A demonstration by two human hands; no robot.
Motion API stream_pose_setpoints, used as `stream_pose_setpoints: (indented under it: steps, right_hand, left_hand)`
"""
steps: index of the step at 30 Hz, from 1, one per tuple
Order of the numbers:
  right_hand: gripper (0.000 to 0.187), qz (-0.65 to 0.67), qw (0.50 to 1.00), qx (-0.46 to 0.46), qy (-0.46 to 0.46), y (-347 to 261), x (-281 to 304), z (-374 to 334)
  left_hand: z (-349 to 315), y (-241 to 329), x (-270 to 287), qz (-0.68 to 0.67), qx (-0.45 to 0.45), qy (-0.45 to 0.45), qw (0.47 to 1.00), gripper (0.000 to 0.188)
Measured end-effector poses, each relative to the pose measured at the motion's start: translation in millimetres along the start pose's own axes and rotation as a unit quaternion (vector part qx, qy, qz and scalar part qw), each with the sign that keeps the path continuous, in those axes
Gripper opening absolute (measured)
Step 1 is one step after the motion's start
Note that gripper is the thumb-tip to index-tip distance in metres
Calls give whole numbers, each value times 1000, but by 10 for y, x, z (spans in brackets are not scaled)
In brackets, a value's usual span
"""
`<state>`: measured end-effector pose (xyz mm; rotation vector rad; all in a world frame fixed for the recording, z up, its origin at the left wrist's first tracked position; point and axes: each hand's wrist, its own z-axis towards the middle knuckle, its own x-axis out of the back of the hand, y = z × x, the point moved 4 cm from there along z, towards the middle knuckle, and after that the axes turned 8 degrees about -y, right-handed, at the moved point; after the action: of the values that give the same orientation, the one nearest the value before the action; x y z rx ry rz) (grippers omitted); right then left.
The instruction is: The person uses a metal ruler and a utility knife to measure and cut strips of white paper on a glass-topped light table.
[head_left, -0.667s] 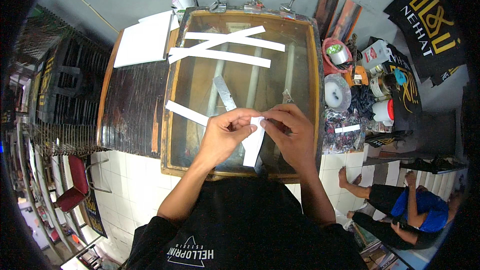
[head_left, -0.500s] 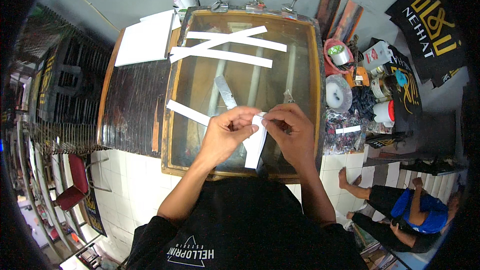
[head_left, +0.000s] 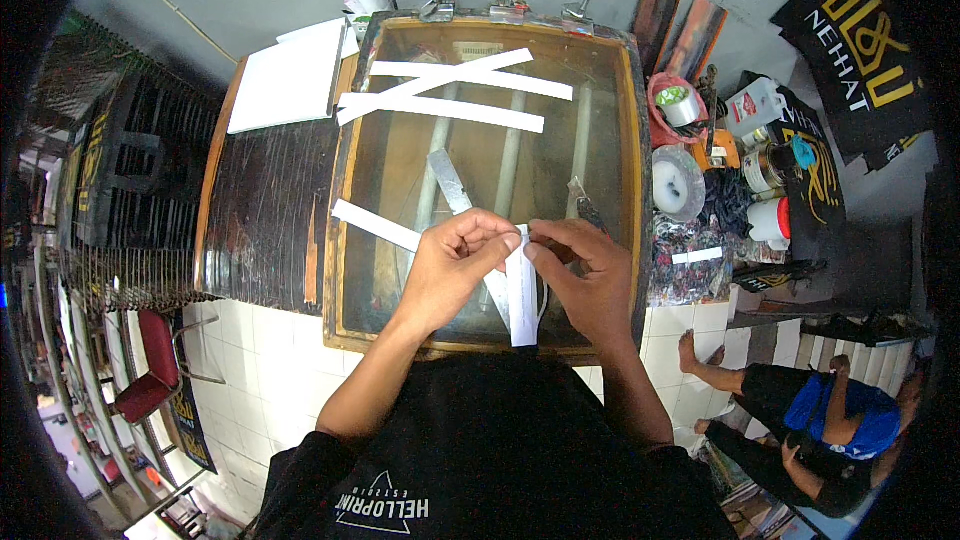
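Note:
A narrow white strip [head_left: 522, 302] hangs between my hands, its top end pinched by the fingertips of both. My left hand [head_left: 455, 265] is closed on the strip's left edge with thumb and forefinger. My right hand [head_left: 588, 275] grips the same end from the right in a pinch. Under my left hand a metal ruler [head_left: 448, 180] lies slantwise on the wooden-framed screen [head_left: 470, 155]. Another white strip [head_left: 375, 225] runs out to the left of that hand. Just beyond my right hand lies a dark, slim object [head_left: 588, 208], partly covered by it.
Several white strips [head_left: 445, 112] lie crossed on the far part of the screen, which metal clamps [head_left: 508, 8] hold at the back. White sheets [head_left: 287, 78] are stacked at left. Tubs, tape [head_left: 681, 108] and jars crowd the right. A person [head_left: 835, 410] sits low at right.
The strip's lower end has swung a little to the right, so it hangs straighter with its broad side toward me. Both hands keep their pinch in nearly the same place.

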<state>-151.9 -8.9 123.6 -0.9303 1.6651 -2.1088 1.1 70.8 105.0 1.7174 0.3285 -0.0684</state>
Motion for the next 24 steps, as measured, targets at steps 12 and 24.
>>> stream_pose_setpoints:
  steps: [12,24]
  right_hand:
    - [14,76,988,-96,-93,-15,89,21]
    - [10,73,989,-82,-97,-11,89,48]
  left_hand:
    - [-113,95,-40,51,-24,-1,998,11]
    - [-122,126,-45,38,12,-7,999,15]
